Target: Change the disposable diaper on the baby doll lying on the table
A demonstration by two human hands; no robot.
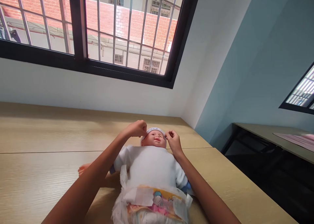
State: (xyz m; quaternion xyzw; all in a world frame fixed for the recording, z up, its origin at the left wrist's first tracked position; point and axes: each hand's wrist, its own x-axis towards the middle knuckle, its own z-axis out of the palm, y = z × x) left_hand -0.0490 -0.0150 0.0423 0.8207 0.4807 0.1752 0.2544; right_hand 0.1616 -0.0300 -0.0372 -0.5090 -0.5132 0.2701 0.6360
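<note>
A baby doll [153, 165] in a white top lies on its back on the wooden table, its head away from me. Round its waist is a diaper [159, 201] with a coloured print. On its head sits a white cap [156, 129] with a patterned brim. My left hand [138, 128] pinches the cap's edge at the left side of the head. At the right side, my right hand [173, 139] has its fingers curled together on the cap's edge. One doll hand [83, 169] pokes out beyond my left forearm.
The wooden table [49, 129] has a seam across it and meets the white wall below a barred window [127, 30]. To the right, past the table's edge, stands a dark table [260, 135] with a pink striped sheet [296, 139] on it.
</note>
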